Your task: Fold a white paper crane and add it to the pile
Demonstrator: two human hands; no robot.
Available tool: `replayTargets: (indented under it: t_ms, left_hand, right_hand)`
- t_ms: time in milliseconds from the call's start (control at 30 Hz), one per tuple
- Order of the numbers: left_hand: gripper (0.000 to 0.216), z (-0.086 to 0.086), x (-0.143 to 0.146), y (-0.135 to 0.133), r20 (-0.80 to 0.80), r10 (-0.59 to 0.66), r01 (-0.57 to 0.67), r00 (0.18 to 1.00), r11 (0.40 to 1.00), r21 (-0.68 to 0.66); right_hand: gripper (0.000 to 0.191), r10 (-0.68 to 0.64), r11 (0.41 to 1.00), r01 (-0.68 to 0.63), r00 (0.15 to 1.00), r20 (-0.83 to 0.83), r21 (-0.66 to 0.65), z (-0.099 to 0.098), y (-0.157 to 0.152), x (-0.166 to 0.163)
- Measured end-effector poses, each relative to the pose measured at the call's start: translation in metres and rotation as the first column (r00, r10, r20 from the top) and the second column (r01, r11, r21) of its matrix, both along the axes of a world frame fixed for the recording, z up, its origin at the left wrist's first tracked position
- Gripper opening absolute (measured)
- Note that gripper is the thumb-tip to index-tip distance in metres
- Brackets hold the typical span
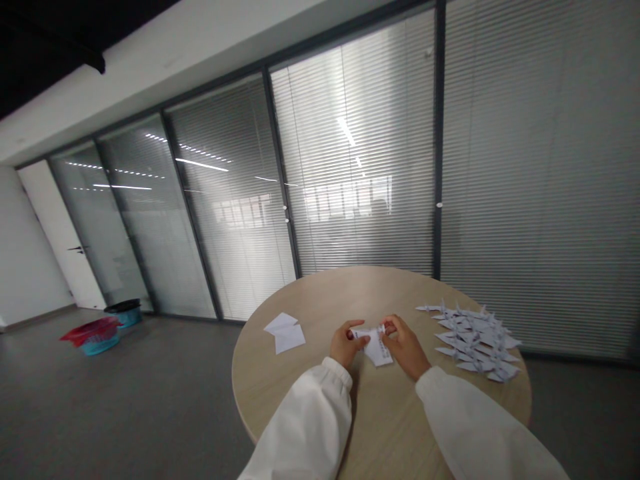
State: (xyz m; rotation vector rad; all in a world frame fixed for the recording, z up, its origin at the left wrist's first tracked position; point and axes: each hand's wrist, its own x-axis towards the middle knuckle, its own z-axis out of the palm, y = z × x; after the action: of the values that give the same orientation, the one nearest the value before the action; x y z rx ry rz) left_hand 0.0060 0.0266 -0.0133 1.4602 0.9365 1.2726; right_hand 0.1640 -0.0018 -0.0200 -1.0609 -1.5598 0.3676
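Over the middle of the round wooden table (300, 293), a partly folded sheet of white paper (379, 352) with dark print is held between both hands. My left hand (346, 344) pinches its left edge, thumb on the near face. On the other side my right hand (404, 345) grips the upper right corner between thumb and fingers. The paper narrows and spreads again toward its lower flap. To the left lie white folded paper pieces (286, 333), apart from my hands. A pile of folded paper cranes (475, 340) covers the table's right side.
Behind the table runs a glass partition (360, 167) with blinds and dark frames. Two bins stand on the grey floor at far left, one with a red liner (90, 330), the other with a black liner (123, 307). A white door (63, 233) is beyond them.
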Motion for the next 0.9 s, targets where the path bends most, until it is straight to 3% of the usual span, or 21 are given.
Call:
replayTargets:
  t_ms: [267, 667, 900]
  left_hand:
    - [0.050, 0.004, 0.004, -0.008, 0.050, -0.092, 0.094, 0.995, 0.994, -0.047]
    - [0.051, 0.011, 0.007, -0.010, 0.161, -0.052, 0.082, 0.986, 0.979, -0.185]
    - [0.052, 0.001, 0.007, -0.006, 0.129, -0.149, 0.172, 0.980, 0.966, -0.193]
  right_hand:
    - [0.013, 0.078, 0.996, -0.083, 0.990, 0.115, 0.044, 0.011, -0.008, -0.003]
    - [0.018, -0.025, 0.997, 0.019, 0.996, 0.080, 0.078, 0.012, -0.008, 0.002]
    - [0.017, -0.033, 0.997, 0.030, 0.999, 0.043, 0.073, 0.013, -0.009, 0.002]
